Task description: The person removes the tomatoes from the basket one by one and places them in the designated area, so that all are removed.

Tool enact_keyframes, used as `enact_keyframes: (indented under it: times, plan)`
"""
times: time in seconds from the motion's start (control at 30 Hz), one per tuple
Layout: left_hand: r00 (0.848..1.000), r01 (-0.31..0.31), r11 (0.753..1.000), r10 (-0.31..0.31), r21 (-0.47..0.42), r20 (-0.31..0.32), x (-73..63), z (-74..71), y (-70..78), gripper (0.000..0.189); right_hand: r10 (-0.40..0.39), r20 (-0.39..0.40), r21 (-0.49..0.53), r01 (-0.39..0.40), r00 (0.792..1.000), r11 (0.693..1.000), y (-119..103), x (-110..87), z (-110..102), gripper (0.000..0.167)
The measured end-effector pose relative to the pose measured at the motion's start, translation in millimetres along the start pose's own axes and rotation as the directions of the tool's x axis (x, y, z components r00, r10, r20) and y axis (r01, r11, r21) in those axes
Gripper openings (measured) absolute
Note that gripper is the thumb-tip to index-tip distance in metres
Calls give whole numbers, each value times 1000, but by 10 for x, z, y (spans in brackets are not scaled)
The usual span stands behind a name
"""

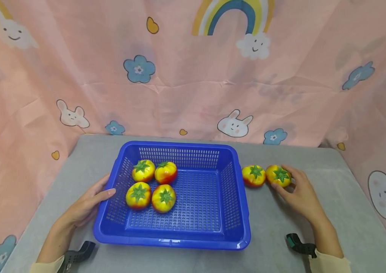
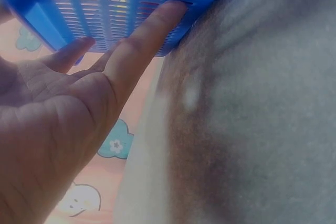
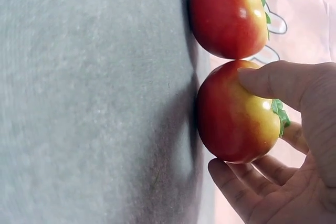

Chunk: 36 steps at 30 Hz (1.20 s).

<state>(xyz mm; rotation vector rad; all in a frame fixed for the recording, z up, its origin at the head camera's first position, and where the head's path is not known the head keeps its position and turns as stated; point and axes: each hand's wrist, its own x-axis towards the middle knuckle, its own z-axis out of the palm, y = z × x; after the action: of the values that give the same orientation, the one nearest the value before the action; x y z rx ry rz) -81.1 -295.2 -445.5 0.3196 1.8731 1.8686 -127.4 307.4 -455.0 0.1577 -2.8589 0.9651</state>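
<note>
A blue plastic basket (image 1: pixel 193 241) with slotted walls sits on the table, with several yellow-and-red tomatoes (image 1: pixel 139 195) with green leafy tops grouped in its left half. My left hand (image 1: pixel 87 203) holds the basket's left side, thumb over the rim; in the left wrist view its fingers (image 2: pixel 139 51) lie along the outer wall. To the right of the basket, two more tomatoes rest side by side on the table. My right hand (image 1: pixel 300 193) grips the outer tomato (image 3: pixel 236 116) between thumb and fingers. The other tomato (image 3: pixel 226 14) touches it and lies close to the basket wall.
The grey table (image 1: pixel 271 235) extends around the basket. Behind it and at both sides hangs a pink curtain (image 1: pixel 179 102) printed with rabbits, flowers and rainbows. A dark strap (image 1: pixel 300 245) is on each wrist.
</note>
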Motion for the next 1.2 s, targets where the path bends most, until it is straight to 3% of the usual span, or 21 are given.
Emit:
enact_keyframes:
  times: [0.37,0.53,1.2]
  plan:
    - [1000,1,1000,-1,7,-2,5,3,3,72,34,23,0,-34,999,999,-4,10,-8,77]
    - [1000,6,1000,-6,5,-8,-2,8,7,72,51,34,2,-51,998,999,12,7,-19,73]
    - [1000,21,1000,-21,-4,-9,-1,-1,-1,72,22,41,-12,-22,999,1000,33,3,-30,75]
